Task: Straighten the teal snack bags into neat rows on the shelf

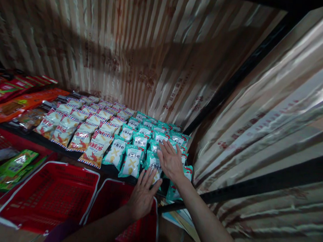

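Rows of teal and white snack bags (133, 161) lie on the right end of a black shelf. My left hand (143, 193) is at the front edge, its spread fingertips against the front of one teal bag (154, 162). Farther back and to the right, my right hand (172, 161) lies with outstretched fingers over other teal bags, partly hiding them. Neither hand grips anything that I can see. One more teal bag (174, 192) sits low at the shelf's right corner, partly behind my right wrist.
White and red snack bags (96, 146) fill the shelf's middle; orange packets (18, 107) lie left. Below stand an upright-handled red basket (48, 192), another red basket (109, 191) and one holding green packets (17, 166). A black post (236, 74) and plastic-wrapped stacks (259, 142) border the right.
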Demonstrator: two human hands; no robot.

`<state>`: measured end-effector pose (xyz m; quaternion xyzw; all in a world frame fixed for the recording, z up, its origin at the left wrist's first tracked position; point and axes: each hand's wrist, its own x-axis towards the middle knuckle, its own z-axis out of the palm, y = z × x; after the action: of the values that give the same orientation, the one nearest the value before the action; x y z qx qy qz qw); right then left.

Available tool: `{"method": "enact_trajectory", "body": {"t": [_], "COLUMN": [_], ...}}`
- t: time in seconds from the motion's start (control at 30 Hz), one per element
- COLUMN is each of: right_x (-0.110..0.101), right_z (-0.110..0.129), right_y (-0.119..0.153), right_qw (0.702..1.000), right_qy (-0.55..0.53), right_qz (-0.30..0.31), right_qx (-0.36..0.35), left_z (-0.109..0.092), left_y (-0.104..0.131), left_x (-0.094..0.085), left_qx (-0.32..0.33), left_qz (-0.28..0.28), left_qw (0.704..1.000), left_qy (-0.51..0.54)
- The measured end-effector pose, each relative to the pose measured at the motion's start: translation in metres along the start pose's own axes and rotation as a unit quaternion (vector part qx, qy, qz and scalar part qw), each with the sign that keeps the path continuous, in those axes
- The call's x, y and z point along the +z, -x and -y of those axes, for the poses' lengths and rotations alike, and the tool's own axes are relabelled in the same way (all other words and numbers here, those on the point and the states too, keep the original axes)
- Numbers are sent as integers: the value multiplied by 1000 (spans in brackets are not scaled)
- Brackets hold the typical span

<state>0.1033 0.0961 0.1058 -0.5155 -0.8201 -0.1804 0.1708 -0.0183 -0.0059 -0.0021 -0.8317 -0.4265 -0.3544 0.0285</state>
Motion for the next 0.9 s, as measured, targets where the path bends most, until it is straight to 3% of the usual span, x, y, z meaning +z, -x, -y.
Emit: {"method": "enact_trajectory", "body": {"t": [0.23,0.37,0.5,0.6,0.73,0.9], "right_x": [8,8,5,-5,-18,-29], "right_z": [6,8,6,4,3,8], "right_y": [-15,-16,-13,-4,21,61], "right_qw": [996,995,997,998,994,990], "right_qy": [-34,-47,-49,-49,-66,-90], "right_qz": [77,86,53,-7,-80,-101], "right_qx": [-22,-34,-30,-27,-28,-28], "left_z": [4,5,4,3,2,1], "left_y": [2,2,1,0,-2,-4], "left_x": [4,6,4,2,1,3], "left_qx": [-18,-23,-31,-33,-29,-16], "left_qz": [41,56,52,50,50,35], "left_qw": [999,997,997,997,998,999], "left_qy": [26,48,50,42,23,1]}}
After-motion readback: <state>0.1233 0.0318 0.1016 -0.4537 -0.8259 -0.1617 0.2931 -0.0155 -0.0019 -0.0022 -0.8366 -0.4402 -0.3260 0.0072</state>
